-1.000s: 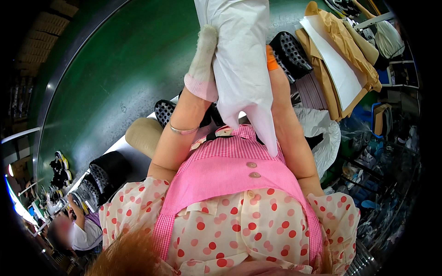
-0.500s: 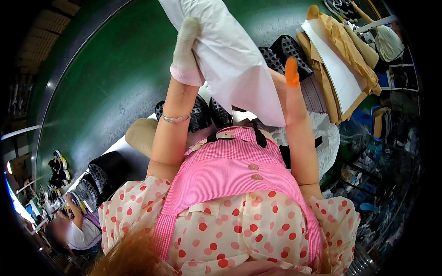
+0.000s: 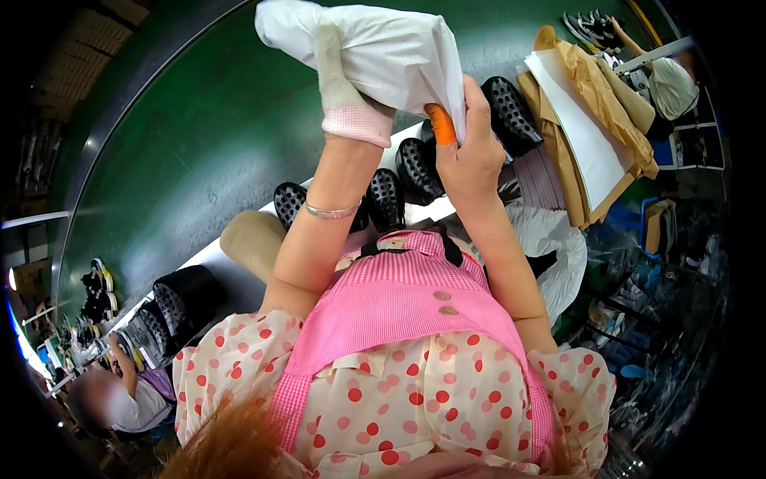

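Note:
A crumpled white sheet of wrapping paper is held up over the green work surface. One end of it is rounded and bulky; whatever lies inside is hidden. My left hand, in a pale knit glove with a pink cuff, is closed on the paper from below, its fingers partly behind it. Bare except for an orange finger cot on the thumb, my right hand pinches the right edge of the sheet. Below the hands several black shoes with round dots stand along a white ledge.
Brown paper and white sheets lie stacked at the right, beside a white plastic bag. Further black footwear and a tan rounded object are at the left. One person sits at lower left, another at upper right.
My right hand has come up and inward and now grips the paper's edge. The hanging lower part of the sheet has been gathered up, and my left hand has shifted slightly right.

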### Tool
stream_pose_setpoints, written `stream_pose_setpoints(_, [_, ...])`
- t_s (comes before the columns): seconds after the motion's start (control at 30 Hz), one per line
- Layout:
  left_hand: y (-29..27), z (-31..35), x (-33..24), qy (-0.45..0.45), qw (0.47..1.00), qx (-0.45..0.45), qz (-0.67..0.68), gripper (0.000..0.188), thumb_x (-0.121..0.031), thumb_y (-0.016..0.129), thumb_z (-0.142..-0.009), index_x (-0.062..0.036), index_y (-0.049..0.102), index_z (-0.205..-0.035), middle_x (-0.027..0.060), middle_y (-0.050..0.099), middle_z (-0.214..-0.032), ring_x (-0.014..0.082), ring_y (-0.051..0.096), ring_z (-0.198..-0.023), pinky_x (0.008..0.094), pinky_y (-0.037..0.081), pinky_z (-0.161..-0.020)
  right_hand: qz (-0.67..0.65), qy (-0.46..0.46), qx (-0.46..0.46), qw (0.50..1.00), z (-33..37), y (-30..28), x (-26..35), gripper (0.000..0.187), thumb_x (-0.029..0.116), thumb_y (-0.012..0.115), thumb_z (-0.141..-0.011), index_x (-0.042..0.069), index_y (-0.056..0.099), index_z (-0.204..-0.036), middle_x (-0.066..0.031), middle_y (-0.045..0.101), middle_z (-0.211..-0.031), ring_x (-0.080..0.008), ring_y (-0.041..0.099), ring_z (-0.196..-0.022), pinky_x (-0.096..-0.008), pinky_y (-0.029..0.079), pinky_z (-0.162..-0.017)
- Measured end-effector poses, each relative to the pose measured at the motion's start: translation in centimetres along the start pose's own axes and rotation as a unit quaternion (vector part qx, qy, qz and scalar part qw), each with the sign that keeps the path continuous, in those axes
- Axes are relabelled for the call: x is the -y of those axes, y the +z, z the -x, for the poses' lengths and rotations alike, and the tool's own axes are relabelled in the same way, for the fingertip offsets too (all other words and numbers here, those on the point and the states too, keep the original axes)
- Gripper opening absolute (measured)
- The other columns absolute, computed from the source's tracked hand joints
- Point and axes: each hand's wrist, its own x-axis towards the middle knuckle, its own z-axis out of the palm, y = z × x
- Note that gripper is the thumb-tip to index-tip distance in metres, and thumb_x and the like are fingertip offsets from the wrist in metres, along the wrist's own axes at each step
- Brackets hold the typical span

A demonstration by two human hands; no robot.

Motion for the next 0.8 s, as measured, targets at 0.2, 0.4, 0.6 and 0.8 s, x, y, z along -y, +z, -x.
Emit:
stream_pose_setpoints(0.2, [1.1, 0.1, -0.4, -0.106, 0.992, -0.012, 0.061, 0.061, -0.062, 0.035, -0.092, -0.0160, 0.049, -0.129, 0.0068, 0.055, -0.127, 0.0294, 0.051, -0.116, 0.0453, 0.041, -0.099, -0.005, -0.146, -0.022, 0.989, -1.4, 0.4, -1.4, 0.037, -0.001, 0.068, -0.082, 0.005, 0.055, -0.116, -0.0117, 0.065, -0.101, -0.0273, 0.067, -0.081, -0.0317, 0.054, -0.068])
stream_pose_setpoints(0.4, [0.6, 0.3, -0.9, -0.106, 0.993, 0.006, 0.055, 0.067, -0.067, 0.038, -0.089, -0.0149, 0.048, -0.130, 0.0083, 0.053, -0.128, 0.0297, 0.051, -0.117, 0.0463, 0.043, -0.098, -0.013, -0.151, 0.012, 0.988, -1.4, 0.3, -0.8, 0.040, -0.002, 0.071, -0.073, 0.008, 0.063, -0.111, -0.0102, 0.060, -0.100, -0.0261, 0.060, -0.083, -0.0331, 0.050, -0.069])
stream_pose_setpoints(0.6, [-0.1, -0.4, -1.2, -0.026, 0.998, 0.029, 0.050, 0.063, -0.061, 0.047, -0.090, -0.0117, 0.048, -0.129, 0.0070, 0.055, -0.123, 0.0254, 0.055, -0.112, 0.0408, 0.045, -0.097, 0.049, -0.066, 0.075, 0.994, -1.1, -1.2, 2.3, 0.034, 0.001, 0.072, -0.076, 0.006, 0.066, -0.109, -0.0107, 0.057, -0.103, -0.0230, 0.055, -0.084, -0.0293, 0.047, -0.067])
stream_pose_setpoints(0.8, [0.4, 0.1, -1.0, 0.104, 0.994, 0.036, -0.013, 0.058, -0.051, 0.043, -0.097, -0.0059, 0.043, -0.134, 0.0072, 0.053, -0.128, 0.0221, 0.051, -0.116, 0.0360, 0.041, -0.100, -0.323, 0.235, 0.111, 0.910, -0.5, 0.1, 1.8, 0.021, 0.002, 0.061, -0.088, -0.002, 0.063, -0.108, -0.0127, 0.064, -0.097, -0.0234, 0.066, -0.080, -0.0301, 0.052, -0.077])
